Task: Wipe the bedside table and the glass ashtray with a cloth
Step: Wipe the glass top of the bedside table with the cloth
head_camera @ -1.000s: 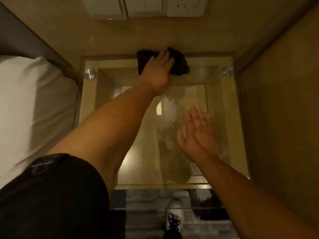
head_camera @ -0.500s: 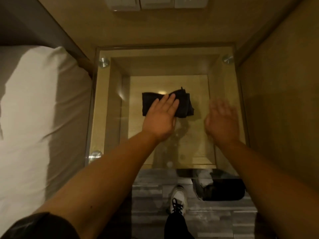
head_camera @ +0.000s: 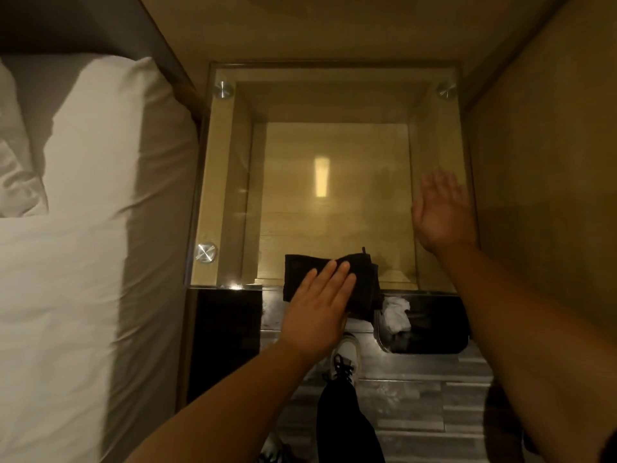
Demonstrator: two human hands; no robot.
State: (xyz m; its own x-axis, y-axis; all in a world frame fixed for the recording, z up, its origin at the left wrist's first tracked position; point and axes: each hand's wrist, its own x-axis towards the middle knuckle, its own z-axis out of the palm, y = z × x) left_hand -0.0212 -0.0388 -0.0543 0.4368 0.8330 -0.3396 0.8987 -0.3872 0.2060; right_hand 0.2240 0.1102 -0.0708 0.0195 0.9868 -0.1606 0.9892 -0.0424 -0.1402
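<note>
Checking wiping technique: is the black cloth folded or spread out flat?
Folded: the black cloth shows a compact, thick oblong under the left hand, overhanging the glass tabletop.

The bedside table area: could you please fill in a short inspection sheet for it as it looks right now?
Surface: glass top on a wooden table, round metal studs at its corners, a light reflected in the middle.
Job's things: dark cloth lies at the near edge, part hanging over; no ashtray seen.
Clutter: nothing seen on the glass.
Grippers: left hand presses flat on the cloth; right hand open, at the right edge of the glass, contact unclear.
Cables: nothing seen.
Surroundings: bed to the left, bin with white paper on the floor, wooden walls behind and right.
</note>
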